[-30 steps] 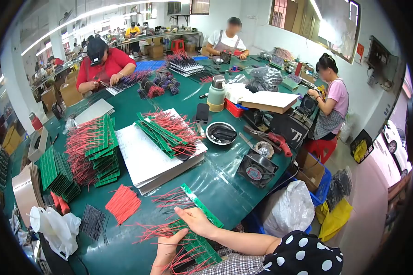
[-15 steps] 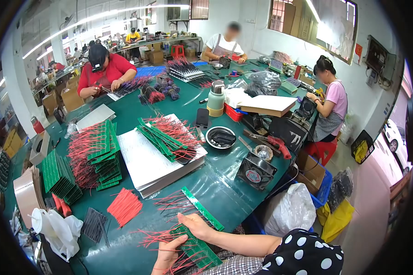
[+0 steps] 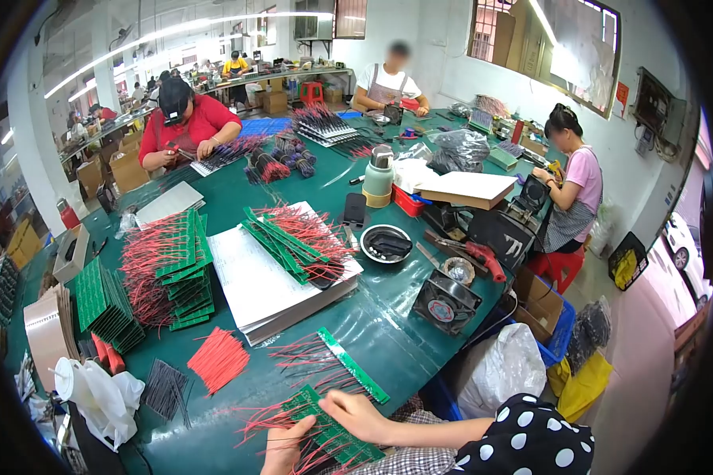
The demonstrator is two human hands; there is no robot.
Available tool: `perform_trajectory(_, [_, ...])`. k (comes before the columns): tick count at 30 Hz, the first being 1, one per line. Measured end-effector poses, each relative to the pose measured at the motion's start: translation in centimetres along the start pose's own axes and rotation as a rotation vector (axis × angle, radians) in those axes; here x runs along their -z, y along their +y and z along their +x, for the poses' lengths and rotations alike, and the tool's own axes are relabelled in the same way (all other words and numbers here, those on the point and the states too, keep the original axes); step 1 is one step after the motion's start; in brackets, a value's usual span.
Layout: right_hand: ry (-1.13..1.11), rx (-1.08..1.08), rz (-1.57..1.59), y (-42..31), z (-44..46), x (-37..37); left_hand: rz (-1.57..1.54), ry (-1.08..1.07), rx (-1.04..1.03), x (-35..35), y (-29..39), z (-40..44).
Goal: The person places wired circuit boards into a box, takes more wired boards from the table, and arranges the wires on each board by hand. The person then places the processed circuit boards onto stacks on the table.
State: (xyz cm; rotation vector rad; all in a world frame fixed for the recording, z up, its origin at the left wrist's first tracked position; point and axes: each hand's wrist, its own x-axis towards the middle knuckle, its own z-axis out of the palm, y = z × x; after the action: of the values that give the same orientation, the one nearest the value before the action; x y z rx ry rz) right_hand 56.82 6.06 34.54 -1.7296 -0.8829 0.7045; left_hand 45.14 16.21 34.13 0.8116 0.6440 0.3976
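Observation:
My left hand (image 3: 287, 445), at the bottom of the view, grips a green circuit board (image 3: 345, 445) with thin red wires hanging off its sides. My right hand (image 3: 358, 417) is closed in a pinch at the board's upper edge; whatever sits between its fingertips is too small to make out. Just beyond the hands, another green board strip (image 3: 355, 366) with red and dark wires lies on the table. To the left are a pile of cut red wires (image 3: 218, 361) and a smaller pile of black wires (image 3: 165, 388).
Stacked wired boards (image 3: 184, 273), bare green boards (image 3: 103, 305) and a thick paper stack (image 3: 253, 305) topped with more boards stand ahead. Farther right are a metal bowl (image 3: 386, 260), a green flask (image 3: 378, 178) and a fan (image 3: 445, 302). Several co-workers sit around the table.
My right hand has moved slightly right and down along the board, its fingers now curled tighter. The left hand still holds the board. The whole view has shifted slightly.

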Motion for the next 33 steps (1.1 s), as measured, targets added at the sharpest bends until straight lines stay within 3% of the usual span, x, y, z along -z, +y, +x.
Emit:
perform_trajectory(2, [-0.071, -0.045, -0.022, 0.3, -1.2, 0.0, -0.058, -0.183, 0.116, 0.9, 0.0, -0.4])
perform_trajectory(4, [-0.038, -0.028, -0.023, 0.9, -1.3, -0.3, 0.238, -0.223, 0.301, 1.7, -0.8, -0.4])
perform_trajectory(7, [0.037, -0.014, 0.085, 0.8, -1.2, -0.7, 0.218, -0.352, 0.274, 1.2, -0.7, -1.5])
perform_trajectory(9, [-0.104, -0.045, 0.132, 0.9, -1.0, -0.7, 0.195, -0.176, 0.301, 0.1, 0.1, -1.6])
perform_trajectory(12, [-0.28, -0.16, 0.132, 0.4, -0.4, 0.2, 0.18, -0.232, 0.243, 0.5, 0.4, -1.5])
perform_trajectory(13, [-0.28, -0.16, 0.132, 0.7, -0.4, -0.1, 0.18, -0.232, 0.243, 0.2, 0.7, -1.9])
perform_trajectory(15, [-0.152, -0.035, 0.173, 1.4, -0.4, -0.8, 0.125, 0.006, 0.455, -0.8, 1.8, -2.9])
perform_trajectory(19, [-0.095, -0.038, 0.027, 0.5, -0.3, -0.4, 0.112, -0.037, 0.414, -0.7, 1.4, -2.8])
perform_trajectory(22, [-0.113, -0.113, -0.072, -0.1, -0.2, 0.0, 0.254, -0.173, 0.226, 0.6, 0.2, -1.3])
perform_trajectory(24, [-0.159, -0.1, 0.098, 0.0, -0.3, -0.1, 0.439, -0.203, 0.342, 1.2, 0.5, -1.0])
perform_trajectory(28, [-0.203, -0.037, 0.377, 1.3, -0.3, -0.7, 0.127, -0.2, 0.337, 1.1, 0.0, -1.3])
perform_trajectory(33, [-0.306, -0.149, 0.668, 2.2, -0.4, -0.8, 0.137, -0.282, 0.358, 1.4, 0.0, -0.6])
